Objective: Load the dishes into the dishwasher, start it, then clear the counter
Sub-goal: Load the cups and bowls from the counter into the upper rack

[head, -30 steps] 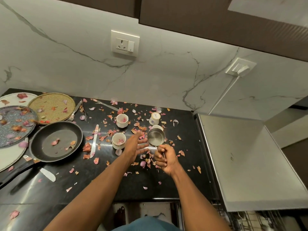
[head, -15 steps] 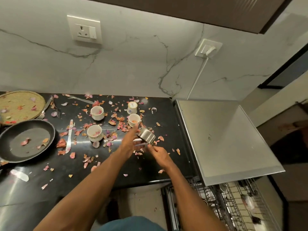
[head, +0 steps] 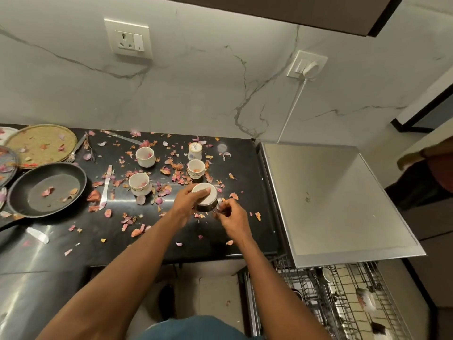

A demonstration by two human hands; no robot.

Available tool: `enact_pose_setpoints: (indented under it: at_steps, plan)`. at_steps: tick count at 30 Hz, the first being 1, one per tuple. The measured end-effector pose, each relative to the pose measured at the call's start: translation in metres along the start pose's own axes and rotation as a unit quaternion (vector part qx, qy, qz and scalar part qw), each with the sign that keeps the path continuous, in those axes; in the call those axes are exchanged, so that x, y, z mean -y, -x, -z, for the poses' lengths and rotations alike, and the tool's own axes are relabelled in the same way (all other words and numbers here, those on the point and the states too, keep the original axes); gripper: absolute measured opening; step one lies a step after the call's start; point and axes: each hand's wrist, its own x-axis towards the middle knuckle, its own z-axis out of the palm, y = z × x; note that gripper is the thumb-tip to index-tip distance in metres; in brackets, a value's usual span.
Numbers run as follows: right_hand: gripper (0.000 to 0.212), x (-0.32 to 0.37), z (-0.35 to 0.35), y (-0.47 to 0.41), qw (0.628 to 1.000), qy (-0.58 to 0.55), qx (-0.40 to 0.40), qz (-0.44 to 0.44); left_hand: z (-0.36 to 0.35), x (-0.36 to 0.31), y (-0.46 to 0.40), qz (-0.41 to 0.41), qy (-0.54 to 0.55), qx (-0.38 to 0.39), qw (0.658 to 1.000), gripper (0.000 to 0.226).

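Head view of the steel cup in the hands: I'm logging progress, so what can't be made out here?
- Small steel cup: inside faces away; left hand covers its side.
- Right hand: its pinch on the handle is too small to confirm.
- Wire dishwasher rack: contents blurred, cut by the bottom edge.
- Black frying pan: handle cut by the left edge.

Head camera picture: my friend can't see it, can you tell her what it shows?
Two hands hold a small steel cup upside down above a black counter strewn with petals; the left hand grips its base, the right hand pinches its side. Teacups and a frying pan sit nearby.

Cups (head: 196, 168) crowd behind — bare counter (head: 171, 249) lies in front.
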Motion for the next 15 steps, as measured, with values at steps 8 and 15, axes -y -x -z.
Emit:
enact_pose_setpoints:
  at_steps: [8,15]
  plan:
    - [0.019,-0.029,0.03,0.031,0.938,-0.298,0.074,-0.159,-0.048,0.006,0.01,0.034,0.065,-0.018,0.997,0.051]
    - [0.016,-0.091,0.075,0.082,0.883,-0.415,0.024,-0.216,-0.119,0.047,0.008,0.115,-0.055,0.133,0.983,0.047]
